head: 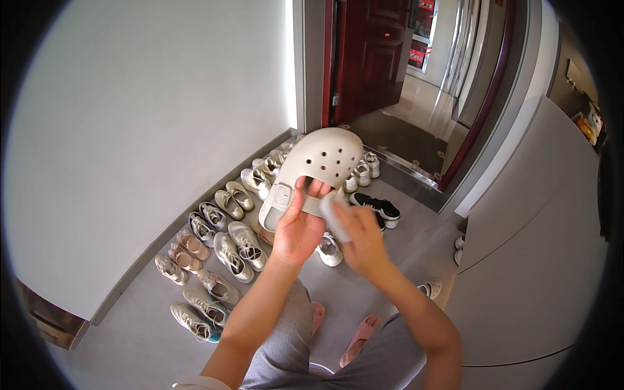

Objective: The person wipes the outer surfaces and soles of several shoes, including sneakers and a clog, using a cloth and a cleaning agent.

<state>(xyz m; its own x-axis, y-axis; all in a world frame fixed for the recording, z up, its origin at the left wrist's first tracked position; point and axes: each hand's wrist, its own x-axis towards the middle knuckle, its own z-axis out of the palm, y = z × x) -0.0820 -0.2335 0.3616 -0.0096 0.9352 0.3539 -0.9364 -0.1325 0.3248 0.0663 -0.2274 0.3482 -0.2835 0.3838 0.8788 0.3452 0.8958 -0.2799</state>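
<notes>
My left hand [301, 226] holds a beige perforated foam clog [324, 151] by its strap and upper opening, toe pointing up and away. The clog has a buckle-like detail on its side. In my right hand [364, 239] is a pale, blurred block or sponge [335, 214], against or very near the right end of the clog's strap; contact cannot be told. The far side and most of the sole of the clog are hidden.
Rows of shoes [234, 256] stand on the grey floor along the left wall. Black sneakers [378, 204] lie beyond my right hand. A dark red door [373, 58] stands open ahead. Grey cabinet fronts [516, 273] are at the right. Pink slippers [360, 339] are on my feet.
</notes>
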